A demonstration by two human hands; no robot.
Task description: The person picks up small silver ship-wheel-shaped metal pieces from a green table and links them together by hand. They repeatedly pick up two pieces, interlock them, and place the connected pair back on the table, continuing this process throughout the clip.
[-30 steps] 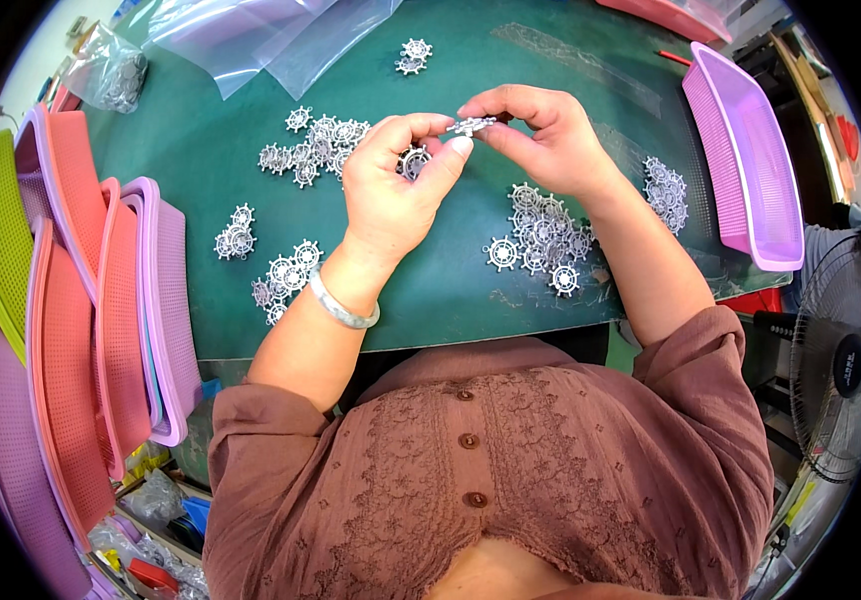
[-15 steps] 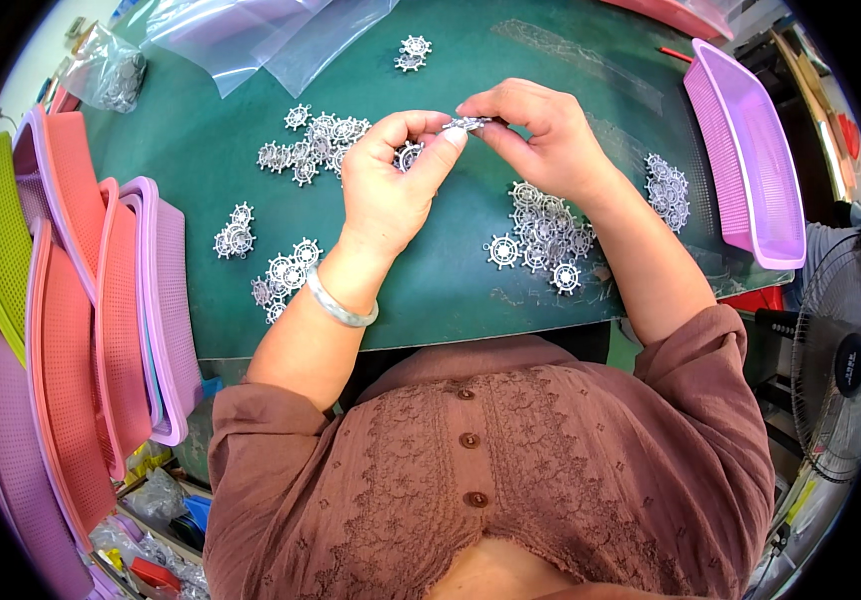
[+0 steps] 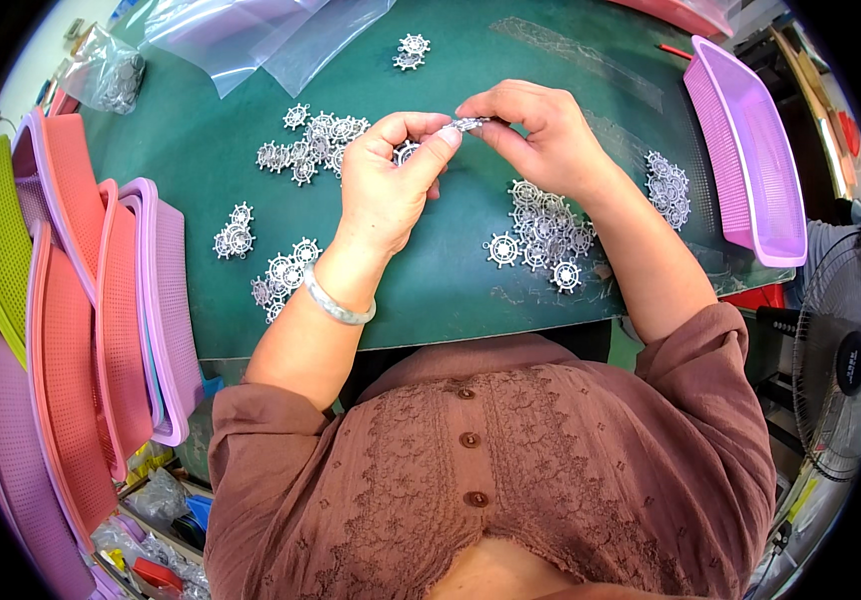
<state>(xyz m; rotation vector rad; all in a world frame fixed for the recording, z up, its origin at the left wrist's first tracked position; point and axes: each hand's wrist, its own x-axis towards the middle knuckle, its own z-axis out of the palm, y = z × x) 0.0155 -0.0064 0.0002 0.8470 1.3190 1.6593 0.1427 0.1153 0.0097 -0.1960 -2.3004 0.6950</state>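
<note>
My left hand [image 3: 386,185], with a pale bangle [image 3: 339,300] on its wrist, pinches a silver ship's-wheel charm [image 3: 468,124], seen nearly edge-on, between thumb and forefinger. From the other side, the fingertips of my right hand [image 3: 546,135] close on the same charm. Another wheel charm [image 3: 405,153] shows in the gap behind my left thumb; whether it is held or lies on the table I cannot tell. Left of that hand spreads a loose pile of charms [image 3: 316,145]. Below my right hand lies a second pile [image 3: 551,230], partly overlapping.
Smaller charm groups lie on the green table [image 3: 431,290]: at the far middle [image 3: 412,50], left [image 3: 235,232], near left [image 3: 286,275] and beyond my right forearm [image 3: 668,190]. A purple basket [image 3: 751,150] stands right, stacked baskets [image 3: 76,290] left, a fan [image 3: 841,360] lower right.
My left hand has shifted very slightly left, and its thumb has drawn back a little along the charm. My right hand stays almost still, and the piles look the same.
</note>
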